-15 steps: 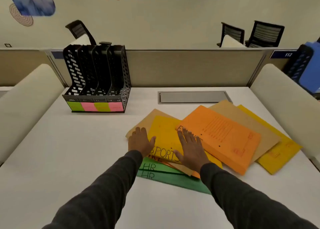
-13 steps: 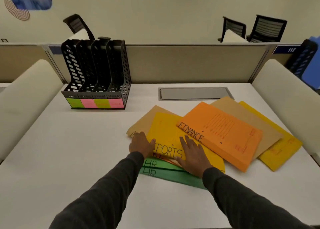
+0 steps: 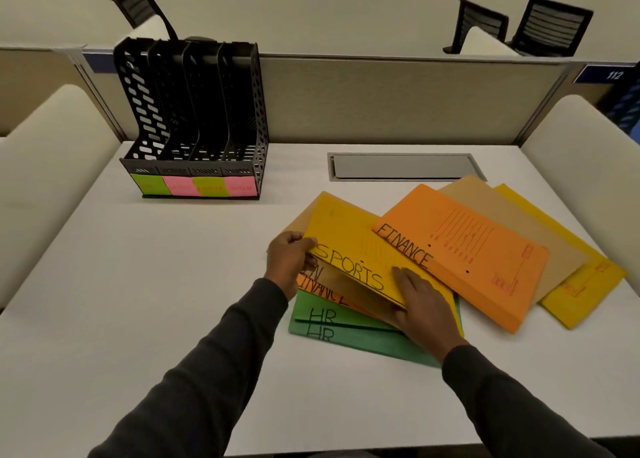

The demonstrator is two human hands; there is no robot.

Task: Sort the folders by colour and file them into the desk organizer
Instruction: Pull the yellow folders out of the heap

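A fanned pile of folders lies on the white desk (image 3: pixel 138 301). My left hand (image 3: pixel 289 263) grips the left corner of the yellow SPORTS folder (image 3: pixel 346 246) and tilts its near edge up. My right hand (image 3: pixel 420 305) holds the same folder's lower right edge, fingers on top. An orange FINANCE folder (image 3: pixel 474 256) overlaps its right side. Beneath are a brown folder (image 3: pixel 349 291), another orange FINANCE folder (image 3: pixel 322 293) and two green HR folders (image 3: pixel 346 333). The black four-slot desk organizer (image 3: pixel 194 118) stands empty at the back left, with green and pink labels.
A brown folder (image 3: pixel 519 215) and a yellow folder (image 3: pixel 588 284) lie at the right of the pile. A grey cable hatch (image 3: pixel 401 166) sits in the desk behind the folders. Beige partitions close off the back, cream dividers (image 3: pixel 52 166) flank both sides.
Both hands lay flat on the pile before. Now the left hand has curled around the SPORTS folder's corner and its near edge has lifted, uncovering the brown and orange folders below.
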